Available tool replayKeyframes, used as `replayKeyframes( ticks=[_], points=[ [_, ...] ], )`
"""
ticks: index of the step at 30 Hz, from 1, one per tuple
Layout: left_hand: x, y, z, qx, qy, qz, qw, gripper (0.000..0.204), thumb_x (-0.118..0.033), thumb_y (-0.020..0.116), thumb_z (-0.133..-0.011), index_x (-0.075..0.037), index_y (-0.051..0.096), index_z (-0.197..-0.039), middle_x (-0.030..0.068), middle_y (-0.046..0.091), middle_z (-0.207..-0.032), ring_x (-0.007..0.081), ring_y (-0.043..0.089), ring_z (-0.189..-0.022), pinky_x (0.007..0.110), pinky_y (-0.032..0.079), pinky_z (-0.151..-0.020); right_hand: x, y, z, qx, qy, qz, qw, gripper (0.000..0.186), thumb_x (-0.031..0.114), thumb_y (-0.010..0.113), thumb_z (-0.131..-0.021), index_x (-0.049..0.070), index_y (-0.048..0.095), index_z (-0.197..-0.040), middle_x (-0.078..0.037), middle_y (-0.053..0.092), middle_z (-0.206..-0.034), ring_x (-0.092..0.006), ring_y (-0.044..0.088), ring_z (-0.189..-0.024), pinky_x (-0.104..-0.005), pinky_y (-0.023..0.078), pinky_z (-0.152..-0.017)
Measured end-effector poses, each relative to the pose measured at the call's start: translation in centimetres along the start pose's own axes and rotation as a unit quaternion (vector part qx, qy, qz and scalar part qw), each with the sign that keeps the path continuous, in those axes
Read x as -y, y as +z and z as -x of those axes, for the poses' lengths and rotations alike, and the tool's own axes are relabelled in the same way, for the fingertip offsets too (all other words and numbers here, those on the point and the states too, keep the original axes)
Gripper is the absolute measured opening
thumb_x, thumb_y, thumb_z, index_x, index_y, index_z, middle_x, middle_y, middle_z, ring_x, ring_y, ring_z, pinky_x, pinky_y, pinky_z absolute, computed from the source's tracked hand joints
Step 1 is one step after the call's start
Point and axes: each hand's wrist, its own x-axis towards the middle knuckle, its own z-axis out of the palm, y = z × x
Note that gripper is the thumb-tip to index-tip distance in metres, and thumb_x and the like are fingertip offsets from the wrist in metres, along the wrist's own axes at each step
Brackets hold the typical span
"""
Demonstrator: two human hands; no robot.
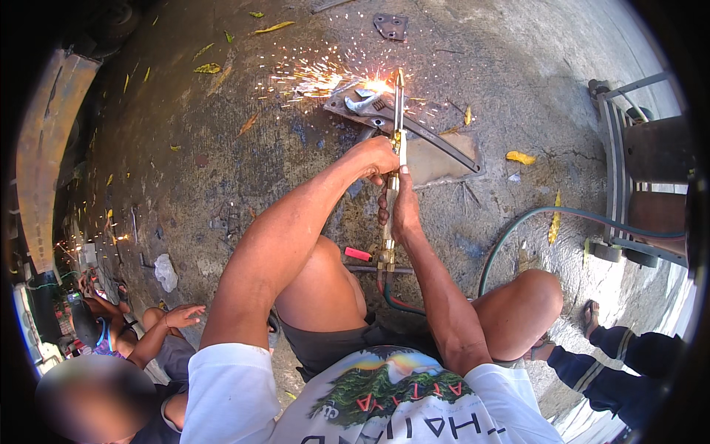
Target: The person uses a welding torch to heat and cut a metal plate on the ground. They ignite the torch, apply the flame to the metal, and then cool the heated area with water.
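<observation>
A brass and steel cutting torch [390, 248] points forward, with a shower of bright sparks bursting beside its tip. My left hand [376, 160] is closed on the torch around its valves. Below it, my right hand [404, 211] grips the brass handle. Beyond my hands, a large adjustable wrench [436, 141] lies diagonally across a drilled steel plate [340, 109] and a flatter plate [421, 164] on the concrete. Hoses [532, 213] run from the torch toward the right.
A metal trolley [617, 170] with cylinders stands right, near another person's legs [606, 377]. A co-worker [170, 325] sits at lower left; a long rusty steel piece [52, 140] is left. A small plate [390, 27], pink object [358, 253], rod and leaves lie on the concrete.
</observation>
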Motion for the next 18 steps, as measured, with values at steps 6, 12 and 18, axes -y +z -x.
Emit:
replayKeyframes(
  ticks=[6, 12, 18],
  points=[
    [0.3, -0.1, -0.1, 0.001, 0.006, 0.003, 1.0, 0.02, -0.015, 0.067, -0.084, 0.004, 0.069, -0.088, 0.0091, 0.067, -0.078, 0.017, 0.059, -0.054, 0.029, 0.05, -0.039, 0.0, 0.1, -0.1, -0.001, 0.002, -0.005, 1.0, 0.065, 0.068, 0.04, -0.096, 0.006, 0.057, -0.096, -0.002, 0.048, -0.064, -0.0138, 0.045, -0.05, -0.0306, 0.037, -0.044],
    [-0.5, -0.4, 0.9, 0.003, 0.004, -0.008, 1.0, 0.021, -0.016, 0.068, -0.083, 0.004, 0.07, -0.089, 0.0095, 0.069, -0.081, 0.0177, 0.061, -0.056, 0.029, 0.051, -0.041, 0.1, 0.1, 0.0, 0.003, 0.004, -0.016, 1.0, 0.064, 0.067, 0.039, -0.097, 0.006, 0.057, -0.098, -0.002, 0.047, -0.064, -0.0139, 0.045, -0.05, -0.0307, 0.036, -0.044],
    [-0.1, -0.2, 0.4, -0.003, 0.008, -0.001, 1.0, 0.021, -0.016, 0.067, -0.084, 0.004, 0.07, -0.09, 0.0098, 0.069, -0.081, 0.0177, 0.061, -0.056, 0.029, 0.05, -0.04, 0.0, 0.0, -0.3, 0.005, 0.007, -0.014, 1.0, 0.064, 0.067, 0.039, -0.096, 0.005, 0.056, -0.096, -0.002, 0.048, -0.064, -0.014, 0.045, -0.049, -0.031, 0.036, -0.044]
  ],
)
